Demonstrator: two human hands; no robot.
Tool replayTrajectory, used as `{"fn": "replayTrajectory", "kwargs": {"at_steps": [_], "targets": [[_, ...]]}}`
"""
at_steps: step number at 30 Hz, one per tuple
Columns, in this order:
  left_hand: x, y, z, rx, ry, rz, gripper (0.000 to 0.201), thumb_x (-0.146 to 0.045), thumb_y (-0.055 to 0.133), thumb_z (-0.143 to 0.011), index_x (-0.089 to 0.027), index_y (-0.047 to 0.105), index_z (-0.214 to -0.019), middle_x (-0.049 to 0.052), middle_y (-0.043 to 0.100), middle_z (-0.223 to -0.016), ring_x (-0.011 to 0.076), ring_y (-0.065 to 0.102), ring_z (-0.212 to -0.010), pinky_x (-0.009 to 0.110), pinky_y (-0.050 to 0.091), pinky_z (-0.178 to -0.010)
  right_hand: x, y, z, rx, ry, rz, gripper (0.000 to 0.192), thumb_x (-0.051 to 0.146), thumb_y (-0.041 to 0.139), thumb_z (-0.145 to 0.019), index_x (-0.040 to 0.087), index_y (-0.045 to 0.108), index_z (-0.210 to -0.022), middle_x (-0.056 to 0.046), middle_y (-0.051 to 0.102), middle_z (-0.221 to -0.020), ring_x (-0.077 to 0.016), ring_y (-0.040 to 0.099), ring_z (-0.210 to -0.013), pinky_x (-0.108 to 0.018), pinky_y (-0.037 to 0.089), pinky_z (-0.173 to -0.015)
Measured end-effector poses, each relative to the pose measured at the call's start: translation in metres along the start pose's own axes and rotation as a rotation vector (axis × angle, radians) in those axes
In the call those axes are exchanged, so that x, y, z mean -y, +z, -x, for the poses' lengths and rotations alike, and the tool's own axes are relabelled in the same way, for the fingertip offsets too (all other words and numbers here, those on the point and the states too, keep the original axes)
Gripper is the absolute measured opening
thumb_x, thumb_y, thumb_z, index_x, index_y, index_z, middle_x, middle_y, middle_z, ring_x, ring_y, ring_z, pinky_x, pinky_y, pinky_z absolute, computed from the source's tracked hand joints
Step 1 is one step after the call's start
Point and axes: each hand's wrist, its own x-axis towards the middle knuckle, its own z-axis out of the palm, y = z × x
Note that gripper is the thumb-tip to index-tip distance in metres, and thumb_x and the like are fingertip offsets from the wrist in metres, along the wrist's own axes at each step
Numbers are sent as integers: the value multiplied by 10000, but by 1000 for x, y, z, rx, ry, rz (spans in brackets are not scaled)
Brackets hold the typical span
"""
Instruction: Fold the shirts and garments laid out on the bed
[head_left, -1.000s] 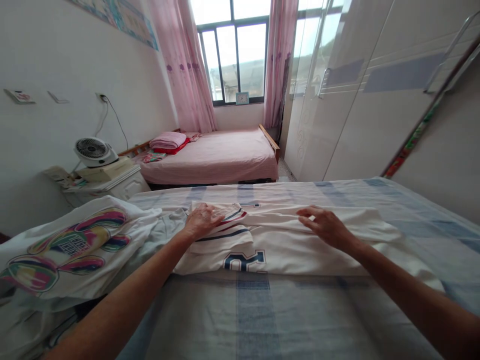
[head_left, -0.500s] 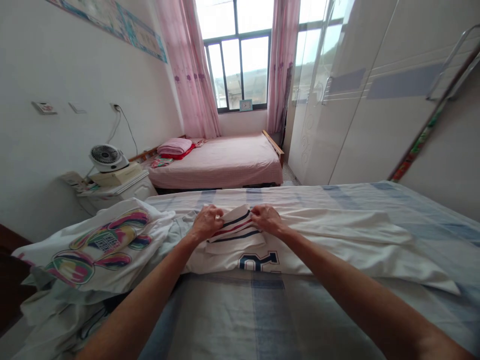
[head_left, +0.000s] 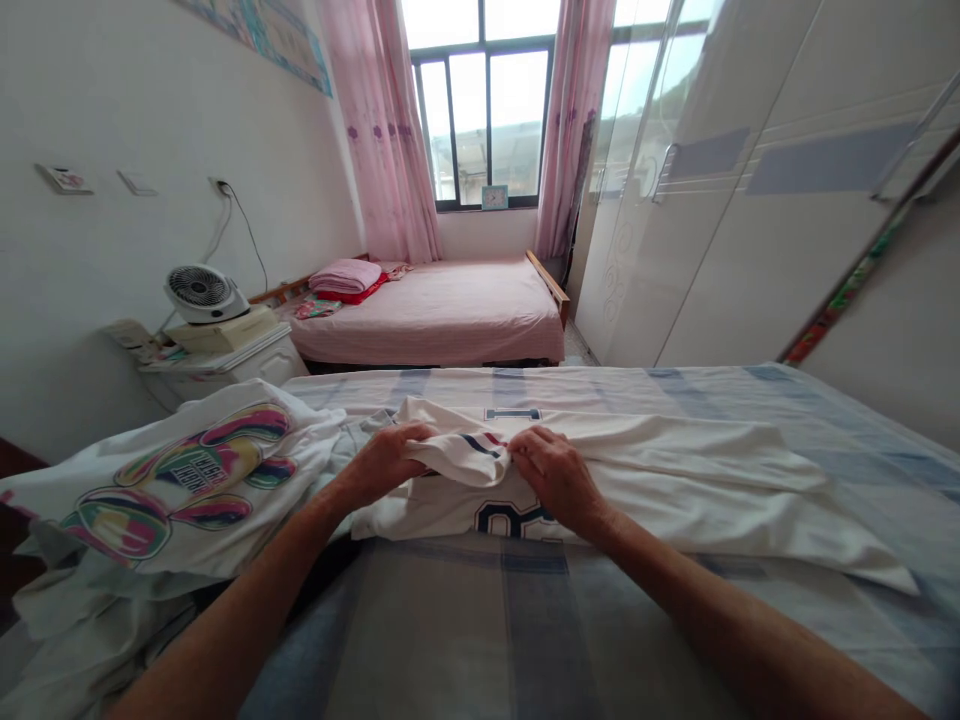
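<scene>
A white shirt point(head_left: 675, 470) with dark block letters lies in a long folded strip across the checked bedsheet point(head_left: 435, 610). Its striped sleeve point(head_left: 469, 455) is lifted and bent over between my hands. My left hand point(head_left: 390, 462) grips the sleeve's left part, thumb underneath and fingers on top. At the sleeve's right end, beside the stripes, my right hand point(head_left: 551, 475) pinches the fabric with its fingertips. Part of the lettering is covered by the right hand and the sleeve.
To the left lies a heap of clothes, a white T-shirt with a colourful print point(head_left: 195, 480) on top. Behind it a fan point(head_left: 206, 293) stands on a bedside cabinet point(head_left: 217, 375). A pink bed point(head_left: 450, 310) is by the window, and a glossy wardrobe point(head_left: 720, 240) lines the right.
The sleeve, spread flat with its stripes showing before, is now raised and folded over. Both hands have come nearer to me, and more lettering shows at the shirt's far edge.
</scene>
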Motion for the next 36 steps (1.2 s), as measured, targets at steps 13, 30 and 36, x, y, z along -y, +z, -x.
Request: {"fn": "replayTrajectory", "kwargs": {"at_steps": [13,30,36], "targets": [[37,7,-30,-308,-495,-311,376,-453,445,-834,-166,643,-692,64,645,-716,190,590,-734,264,394,-672,5,9,22,113,-318,123,367,277,583,-826,231,576,-1190,-62,569,-1307,-242,399,-1287,-453,185,-1087],[70,23,-42,-483,-419,-64,450,-337,483,-825,-180,550,-1242,33,705,-921,162,641,-802,260,479,-744,13,19,20,148,-393,20,212,37,487,-768,193,578,-880,-60,548,-1321,-215,454,-1227,-424,298,-1063],[76,25,-39,-444,-366,-463,296,-244,502,-804,-140,683,-1013,136,668,-1085,277,582,-1061,407,421,-971,17,19,21,244,-378,-55,226,44,470,-804,209,568,-924,-21,643,-1151,-163,549,-1060,-367,350,-987]]}}
